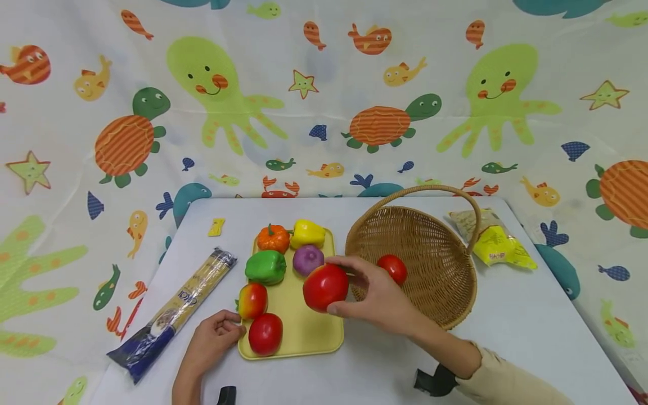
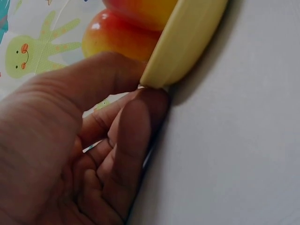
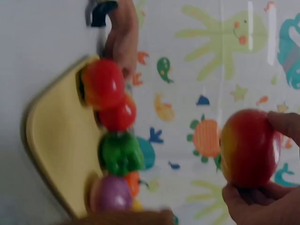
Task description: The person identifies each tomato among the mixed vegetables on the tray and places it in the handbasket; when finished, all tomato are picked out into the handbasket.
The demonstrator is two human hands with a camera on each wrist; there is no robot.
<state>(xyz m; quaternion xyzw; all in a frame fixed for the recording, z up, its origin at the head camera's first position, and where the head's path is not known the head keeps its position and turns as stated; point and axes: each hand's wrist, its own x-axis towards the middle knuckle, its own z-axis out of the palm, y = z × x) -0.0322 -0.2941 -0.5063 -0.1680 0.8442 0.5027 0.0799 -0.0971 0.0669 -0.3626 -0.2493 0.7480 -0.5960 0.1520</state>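
In the head view my right hand [image 1: 377, 292] grips a glossy red-and-yellow fruit [image 1: 325, 288] between thumb and fingers, above the right side of a yellow tray [image 1: 309, 332]. The right wrist view shows the same oval fruit [image 3: 251, 147] held off any surface. At the tray's left edge, my left hand [image 1: 211, 340] pinches the rim; the left wrist view has its thumb against the tray wall [image 2: 187, 42] and a finger beneath. On the tray lie a red fruit [image 1: 265, 334], a red-yellow fruit [image 1: 253, 301], a green pepper [image 1: 265, 267] and a purple onion [image 1: 307, 260].
An orange pumpkin [image 1: 273, 239] and a yellow pepper [image 1: 307, 233] sit at the tray's far end. Right of it, a tilted wicker basket [image 1: 435, 242] with a tall handle contains a red round item [image 1: 392, 269]. A noodle packet [image 1: 174, 312], yellow sachet [image 1: 216, 227] and yellow bag [image 1: 493, 239] lie around.
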